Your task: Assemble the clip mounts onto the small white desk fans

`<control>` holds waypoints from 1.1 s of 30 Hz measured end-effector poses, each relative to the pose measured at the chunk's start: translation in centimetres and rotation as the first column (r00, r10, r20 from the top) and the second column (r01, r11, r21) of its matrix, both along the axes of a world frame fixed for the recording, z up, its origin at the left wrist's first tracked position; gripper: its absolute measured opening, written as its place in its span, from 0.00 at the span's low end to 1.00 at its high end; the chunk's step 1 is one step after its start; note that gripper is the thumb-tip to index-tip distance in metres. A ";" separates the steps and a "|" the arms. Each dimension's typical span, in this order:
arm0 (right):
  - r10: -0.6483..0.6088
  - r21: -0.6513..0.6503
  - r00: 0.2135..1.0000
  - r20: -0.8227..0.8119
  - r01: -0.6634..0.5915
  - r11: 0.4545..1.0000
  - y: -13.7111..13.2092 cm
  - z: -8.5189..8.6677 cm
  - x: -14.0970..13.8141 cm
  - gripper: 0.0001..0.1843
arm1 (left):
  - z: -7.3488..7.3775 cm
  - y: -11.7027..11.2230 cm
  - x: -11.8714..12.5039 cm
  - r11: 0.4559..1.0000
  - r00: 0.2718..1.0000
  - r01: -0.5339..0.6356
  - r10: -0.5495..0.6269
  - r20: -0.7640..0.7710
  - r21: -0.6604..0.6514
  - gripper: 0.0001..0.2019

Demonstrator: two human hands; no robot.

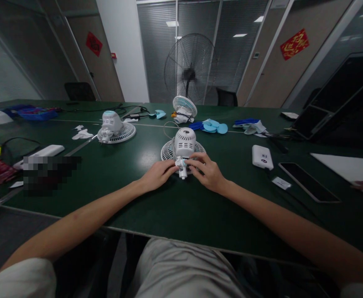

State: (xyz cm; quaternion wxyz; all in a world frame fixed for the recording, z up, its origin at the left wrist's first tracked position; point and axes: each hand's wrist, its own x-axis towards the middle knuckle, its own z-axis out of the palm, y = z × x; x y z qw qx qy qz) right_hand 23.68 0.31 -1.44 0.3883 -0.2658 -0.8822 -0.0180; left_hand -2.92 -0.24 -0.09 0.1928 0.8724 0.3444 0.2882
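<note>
A small white fan (185, 142) lies grille-down on the green table in front of me, its rounded motor housing facing up. At its near end a white neck joint (182, 167) sticks out towards me. My left hand (158, 175) pinches the left side of this joint between thumb and fingers. From the right, my right hand (208, 173) has its fingers bent around the same joint, with the upper finger near the base of the housing. The right fingertips are partly hidden behind the joint.
A second small fan (111, 126) lies to the left, and a third fan (184, 109) stands farther back. Light-blue fan blades (214, 126) rest behind my work. To the right are a white power bank (262, 157) and a dark phone (308, 182). A blue tray (37, 114) sits far left.
</note>
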 end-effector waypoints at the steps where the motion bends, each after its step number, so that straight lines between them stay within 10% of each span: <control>1: -0.016 -0.008 1.000 -0.005 0.016 1.000 -0.1 0.1 -0.1 0.19 | 0.0 0.0 0.0 1.000 1.000 -0.001 0.001 0.000 0.000 0.16; 33: -0.052 -0.059 0.996 -0.068 0.048 0.997 0.3 -0.1 -0.2 0.10 | 0.1 -0.1 0.0 1.000 0.999 -0.005 0.006 -0.041 0.025 0.16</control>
